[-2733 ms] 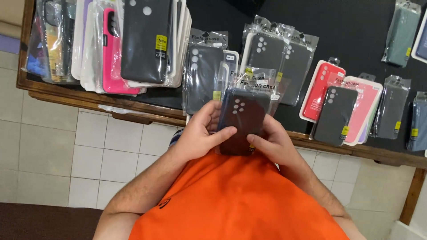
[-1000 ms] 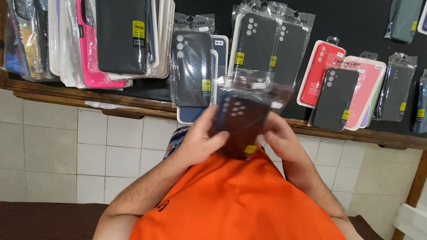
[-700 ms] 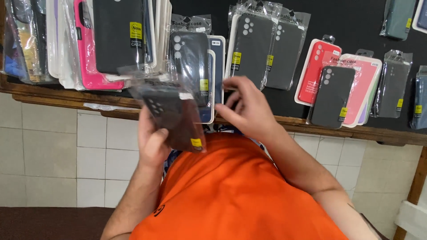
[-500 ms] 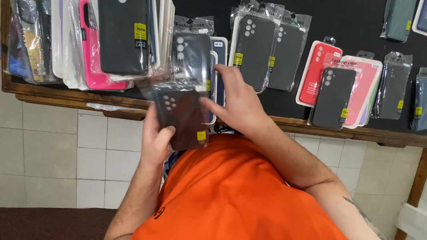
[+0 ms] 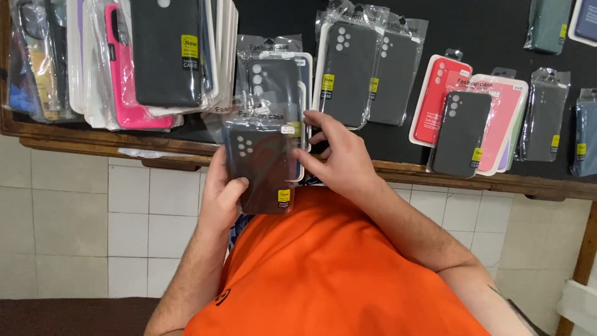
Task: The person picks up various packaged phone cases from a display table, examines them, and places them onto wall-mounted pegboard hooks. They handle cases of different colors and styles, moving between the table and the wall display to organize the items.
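- Compared with half a second earlier, both hands sit slightly lower and the held case partly covers the packets behind it.
- Left hand (image 5: 219, 198): closed around the lower left edge of a dark phone case (image 5: 261, 169) in a clear sleeve, thumb across its front; the case stands upright above the orange shirt (image 5: 336, 274).
- Right hand (image 5: 339, 158): fingers spread, fingertips touching the right edge of the packaged cases (image 5: 277, 78) just behind the held one.
- Wooden ledge (image 5: 81, 148): runs under the display, above the white tiled wall (image 5: 74, 218).
- Black board (image 5: 485, 31): carries hanging cases, including a red case (image 5: 435, 99), a pink case (image 5: 124, 81) and two dark cases (image 5: 367, 71).
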